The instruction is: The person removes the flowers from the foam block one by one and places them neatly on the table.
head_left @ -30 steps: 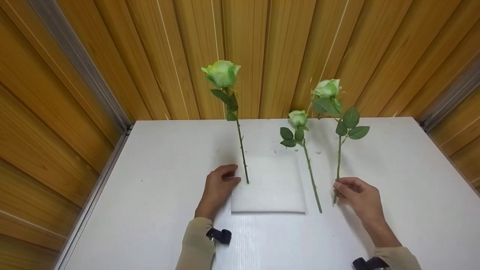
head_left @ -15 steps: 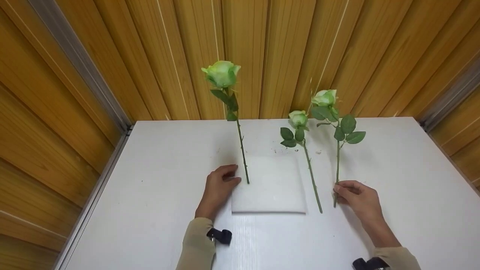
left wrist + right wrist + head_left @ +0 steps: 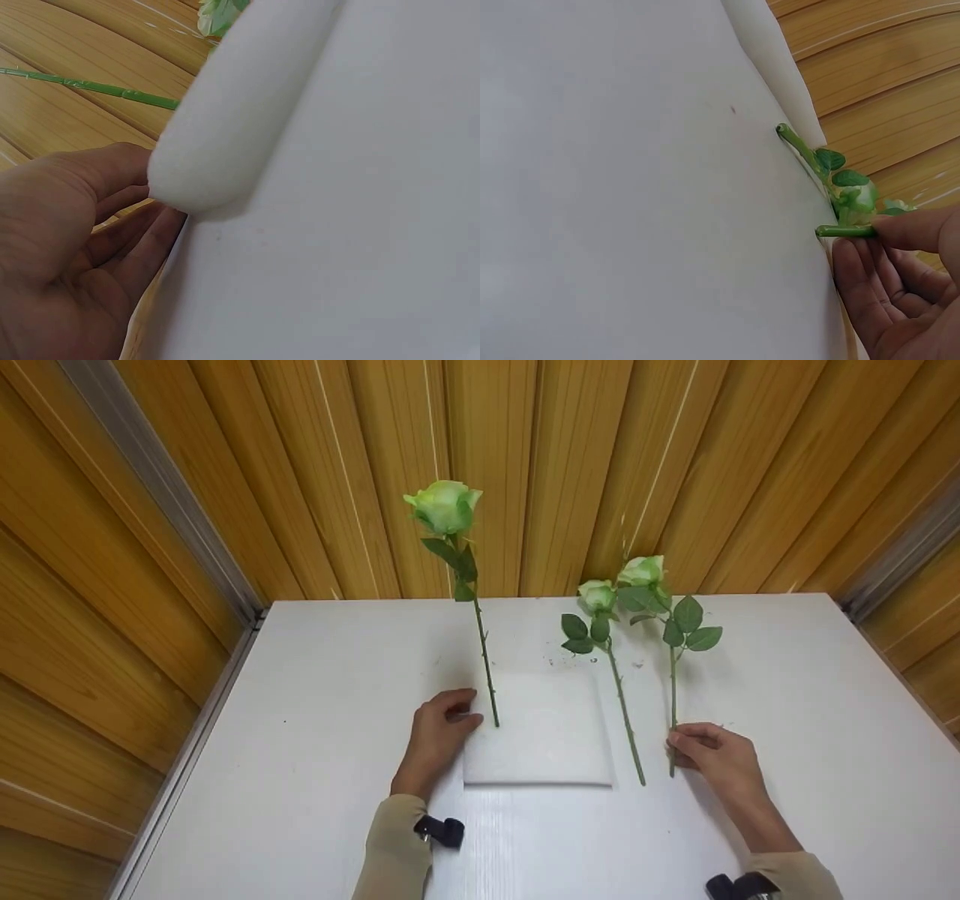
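A green-white rose (image 3: 444, 508) rises with its stem end at the left part of a white foam block (image 3: 547, 765). My left hand (image 3: 435, 739) rests against that block's left side, thumb and fingertips touching the white foam (image 3: 225, 120) in the left wrist view. Between thumb and fingers, my right hand (image 3: 720, 757) pinches a second rose (image 3: 643, 572) low on its stem, just above the cut end. Lying between block and right hand is a third rose (image 3: 597, 597). The right wrist view shows the pinched green stem (image 3: 844, 231) close to the tabletop.
The white table (image 3: 337, 675) carries the block and flowers. Behind it stands a wood-patterned panel wall (image 3: 487, 472), with a metal frame rail (image 3: 180, 502) at the left. Small dark specks (image 3: 594, 661) lie behind the block.
The rose in my right hand has dropped lower, its bloom tipping left and down towards the lying rose. My left hand and the rose at the foam block have stayed put.
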A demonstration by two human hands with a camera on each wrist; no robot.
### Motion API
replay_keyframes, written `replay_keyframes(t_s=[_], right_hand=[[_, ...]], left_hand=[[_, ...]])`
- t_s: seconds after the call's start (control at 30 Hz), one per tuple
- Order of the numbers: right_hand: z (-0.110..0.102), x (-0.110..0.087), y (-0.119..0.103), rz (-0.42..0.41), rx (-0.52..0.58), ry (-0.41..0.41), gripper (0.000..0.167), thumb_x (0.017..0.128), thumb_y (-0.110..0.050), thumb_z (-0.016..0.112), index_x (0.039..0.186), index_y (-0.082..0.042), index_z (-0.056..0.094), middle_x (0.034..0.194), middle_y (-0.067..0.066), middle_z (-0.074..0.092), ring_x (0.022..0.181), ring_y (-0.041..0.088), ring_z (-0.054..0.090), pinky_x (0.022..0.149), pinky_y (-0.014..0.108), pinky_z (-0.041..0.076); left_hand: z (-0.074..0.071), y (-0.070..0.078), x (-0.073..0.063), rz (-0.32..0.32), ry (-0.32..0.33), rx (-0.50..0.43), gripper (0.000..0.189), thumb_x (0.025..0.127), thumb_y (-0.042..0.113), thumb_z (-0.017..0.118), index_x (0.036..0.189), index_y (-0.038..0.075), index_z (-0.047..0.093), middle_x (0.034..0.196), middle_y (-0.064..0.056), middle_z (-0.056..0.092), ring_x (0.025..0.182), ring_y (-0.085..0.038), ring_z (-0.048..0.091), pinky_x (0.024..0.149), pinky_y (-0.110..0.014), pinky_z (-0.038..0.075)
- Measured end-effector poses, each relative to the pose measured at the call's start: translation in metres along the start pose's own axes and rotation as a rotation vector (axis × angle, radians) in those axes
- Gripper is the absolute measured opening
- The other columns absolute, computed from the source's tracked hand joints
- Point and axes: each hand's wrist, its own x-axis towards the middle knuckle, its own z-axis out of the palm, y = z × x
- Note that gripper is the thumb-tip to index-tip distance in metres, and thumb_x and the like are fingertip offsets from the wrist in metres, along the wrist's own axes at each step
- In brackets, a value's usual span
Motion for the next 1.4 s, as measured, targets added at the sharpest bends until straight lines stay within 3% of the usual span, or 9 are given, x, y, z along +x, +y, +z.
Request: replay_keyframes(t_s=[0.37,0.87,1.4], right_hand=[[-0.0010,0.0042,-0.0009,0.009,-0.023,-0.020,0.035,0.102,-0.008,0.072,0.127,0.015,0.064,0.101,0.005,0.077,0.087,0.010,0.073,0.081,0.026,0.062],[-0.0018,0.0089,-0.0030,0.041,-0.048,-0.048,0.034,0.101,-0.003,0.070,0.125,0.020,0.062,0.095,0.008,0.077,0.083,0.010,0.074,0.077,0.026,0.063],[-0.0050,0.0053,-0.0090,0.017,-0.210,-0.061,0.035,0.102,-0.010,0.072,0.123,0.017,0.067,0.097,0.009,0.076,0.083,0.011,0.071,0.073,0.025,0.062]], left_hand=[[-0.0004,-0.0033,0.0009,0.039,0.007,0.018,0.041,0.092,0.004,0.081,0.132,0.001,0.072,0.119,-0.015,0.072,0.111,-0.028,0.070,0.097,-0.040,0.058],[0.0015,-0.0029,0.0022,0.011,0.001,0.012,0.040,0.094,0.005,0.080,0.133,0.002,0.072,0.123,-0.015,0.071,0.114,-0.028,0.069,0.098,-0.038,0.058],[0.0011,-0.0028,0.0021,0.029,0.004,0.028,0.041,0.092,0.004,0.081,0.132,0.001,0.072,0.122,-0.015,0.072,0.113,-0.028,0.069,0.098,-0.039,0.058]])
